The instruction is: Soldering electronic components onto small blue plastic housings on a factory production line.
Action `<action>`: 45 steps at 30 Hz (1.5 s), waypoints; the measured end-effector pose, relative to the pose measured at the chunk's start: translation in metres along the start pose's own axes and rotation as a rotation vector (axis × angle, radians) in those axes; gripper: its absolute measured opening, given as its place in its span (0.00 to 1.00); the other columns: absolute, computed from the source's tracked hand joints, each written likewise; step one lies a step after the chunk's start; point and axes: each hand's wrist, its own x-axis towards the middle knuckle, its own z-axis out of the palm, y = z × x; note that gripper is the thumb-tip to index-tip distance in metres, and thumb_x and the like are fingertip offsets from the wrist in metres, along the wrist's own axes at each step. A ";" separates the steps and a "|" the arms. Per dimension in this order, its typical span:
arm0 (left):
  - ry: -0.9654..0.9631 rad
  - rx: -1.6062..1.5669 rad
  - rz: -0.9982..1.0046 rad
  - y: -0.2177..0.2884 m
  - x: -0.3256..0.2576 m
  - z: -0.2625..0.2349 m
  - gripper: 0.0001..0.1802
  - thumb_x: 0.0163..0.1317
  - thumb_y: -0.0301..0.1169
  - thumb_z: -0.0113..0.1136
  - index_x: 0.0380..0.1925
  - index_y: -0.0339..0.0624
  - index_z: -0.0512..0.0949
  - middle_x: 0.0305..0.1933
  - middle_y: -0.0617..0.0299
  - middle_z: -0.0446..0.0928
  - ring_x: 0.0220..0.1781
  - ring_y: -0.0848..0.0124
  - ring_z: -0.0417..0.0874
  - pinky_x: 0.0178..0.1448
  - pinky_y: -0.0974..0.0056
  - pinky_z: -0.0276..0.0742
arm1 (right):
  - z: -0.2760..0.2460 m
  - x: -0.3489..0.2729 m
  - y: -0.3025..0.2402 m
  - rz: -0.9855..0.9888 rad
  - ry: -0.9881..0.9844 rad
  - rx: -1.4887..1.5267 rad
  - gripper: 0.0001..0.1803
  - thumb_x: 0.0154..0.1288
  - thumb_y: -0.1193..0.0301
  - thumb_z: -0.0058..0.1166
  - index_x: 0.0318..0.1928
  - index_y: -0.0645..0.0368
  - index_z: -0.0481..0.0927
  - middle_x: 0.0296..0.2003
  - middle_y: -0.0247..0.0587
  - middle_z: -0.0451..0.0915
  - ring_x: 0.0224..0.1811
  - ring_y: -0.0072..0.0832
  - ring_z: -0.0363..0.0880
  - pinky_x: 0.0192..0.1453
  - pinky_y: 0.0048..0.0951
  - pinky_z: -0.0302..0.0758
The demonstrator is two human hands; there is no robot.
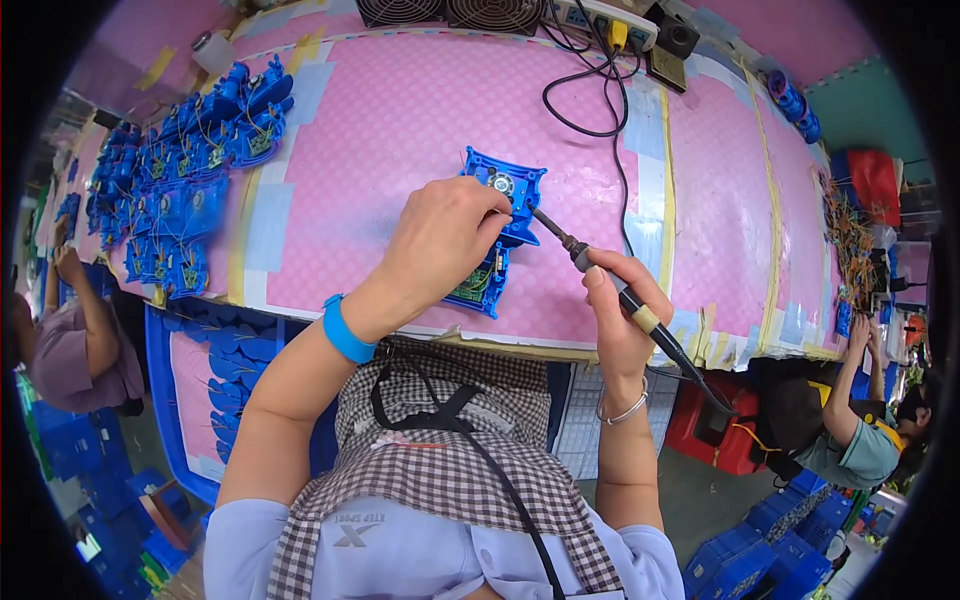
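A blue plastic housing lies on the pink-covered bench in front of me, with a round speaker-like part set in it. Nearer to me, a second blue shell holds a green circuit board, partly covered by my wrist. My left hand rests over the housing, thumb and fingers pinched beside the round part; what they hold is hidden. In my right hand is a soldering iron, gripped by its dark handle. Its tip reaches the housing's right side, close to my left fingertips; contact is unclear.
Rows of blue housings with boards and wires cover the bench's left. The iron's black cable runs along my right. At the back stand fans, a power strip and an iron stand. People work at both sides.
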 end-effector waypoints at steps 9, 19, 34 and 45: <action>-0.009 -0.031 -0.018 0.000 0.002 0.002 0.06 0.53 0.27 0.66 0.30 0.39 0.84 0.31 0.53 0.82 0.31 0.57 0.83 0.36 0.58 0.76 | 0.000 0.001 0.001 -0.019 -0.006 0.013 0.09 0.62 0.79 0.58 0.43 0.66 0.83 0.30 0.39 0.82 0.28 0.18 0.78 0.30 0.17 0.72; -0.009 -0.011 -0.030 -0.002 0.002 0.003 0.06 0.53 0.28 0.65 0.30 0.39 0.84 0.30 0.53 0.82 0.30 0.58 0.83 0.35 0.57 0.76 | 0.002 -0.001 -0.004 0.094 0.039 0.062 0.09 0.57 0.79 0.62 0.40 0.66 0.84 0.31 0.41 0.83 0.31 0.24 0.78 0.35 0.22 0.71; 0.001 0.004 -0.037 -0.002 0.003 0.005 0.05 0.53 0.28 0.63 0.29 0.39 0.83 0.28 0.53 0.81 0.30 0.57 0.83 0.35 0.57 0.77 | -0.004 -0.011 0.004 0.066 0.129 0.071 0.15 0.64 0.76 0.57 0.51 0.69 0.79 0.31 0.41 0.82 0.27 0.19 0.76 0.32 0.19 0.72; 0.316 -0.109 0.001 0.007 -0.010 -0.024 0.05 0.54 0.27 0.66 0.31 0.38 0.83 0.29 0.57 0.83 0.28 0.65 0.83 0.32 0.65 0.74 | -0.005 -0.012 0.001 0.051 0.225 0.270 0.12 0.61 0.79 0.57 0.46 0.68 0.81 0.33 0.39 0.81 0.28 0.19 0.76 0.31 0.19 0.71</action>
